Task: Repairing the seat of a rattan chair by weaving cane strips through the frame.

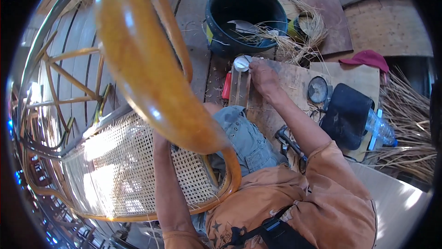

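Observation:
My right hand point(264, 78) reaches to a small round white container point(241, 63) beyond my knees. Its fingers are closed at the container's right rim; a thin dark line shows there, too small to name. Across my lap lies a rattan chair frame with a glossy, curved honey-brown arm point(147, 69) rising close to the camera. Woven cane webbing point(138, 170) fills its panel, with loose strand ends near the edge. My left forearm point(171, 189) passes over the webbing, and the left hand is hidden behind the curved arm.
A black bucket point(214, 14) holding dry strands stands ahead. A red-handled thing point(226, 85) lies beside the white container. On the right are a board point(294, 81), a round dark dish point(317, 89), a black pouch point(345, 115), a plastic bottle point(382, 129), a maroon cap point(366, 59) and strand bundles point(410, 111).

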### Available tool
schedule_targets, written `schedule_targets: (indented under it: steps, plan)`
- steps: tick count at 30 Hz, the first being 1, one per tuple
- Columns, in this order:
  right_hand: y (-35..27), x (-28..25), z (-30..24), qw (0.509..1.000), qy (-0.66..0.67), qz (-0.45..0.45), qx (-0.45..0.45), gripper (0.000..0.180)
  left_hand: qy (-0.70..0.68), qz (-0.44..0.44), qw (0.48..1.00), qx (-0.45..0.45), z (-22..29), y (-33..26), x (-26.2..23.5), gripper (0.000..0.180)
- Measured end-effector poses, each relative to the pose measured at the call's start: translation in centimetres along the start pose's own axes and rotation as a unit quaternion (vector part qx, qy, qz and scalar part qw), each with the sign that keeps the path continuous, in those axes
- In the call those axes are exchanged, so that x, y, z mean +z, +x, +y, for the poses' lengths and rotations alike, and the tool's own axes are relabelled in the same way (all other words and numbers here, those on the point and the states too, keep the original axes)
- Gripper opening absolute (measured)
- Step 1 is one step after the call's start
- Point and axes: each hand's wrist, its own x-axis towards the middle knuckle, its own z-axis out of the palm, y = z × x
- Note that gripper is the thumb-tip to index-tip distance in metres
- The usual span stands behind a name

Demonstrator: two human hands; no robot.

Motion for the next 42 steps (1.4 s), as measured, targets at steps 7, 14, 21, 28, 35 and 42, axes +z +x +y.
schedule_targets:
  steps: [7, 14, 21, 28, 35, 42]
  plan:
    - [0.1, -1.0, -1.6, 0.992, 0.115, -0.026, 0.037, 0.015, -0.102, 0.083, 0.991, -0.013, -1.6, -1.7, 0.7, 0.028]
    - [-0.4, 2.3, -5.4, 0.956, 0.261, -0.123, -0.054, 0.023, -0.058, 0.056, 0.995, -0.063, 1.0, 0.0, -0.5, 0.019]
    - [0.1, 3.2, -11.2, 0.935, 0.291, -0.200, -0.036, 0.015, -0.083, -0.025, 0.983, -0.159, 0.5, 0.9, -1.9, 0.016]
    - [0.4, 4.0, -12.7, 0.945, 0.256, -0.194, -0.069, 0.012, -0.091, -0.032, 0.984, -0.152, 0.6, 1.2, -1.8, 0.014]
    - [0.0, 4.5, -12.5, 0.938, 0.298, -0.174, -0.045, 0.013, -0.086, -0.038, 0.983, -0.156, 0.1, 1.2, -2.0, 0.018]
    - [0.1, 4.6, -12.4, 0.950, 0.256, -0.153, -0.091, 0.014, -0.097, -0.037, 0.982, -0.155, 0.8, 1.1, -1.8, 0.011]
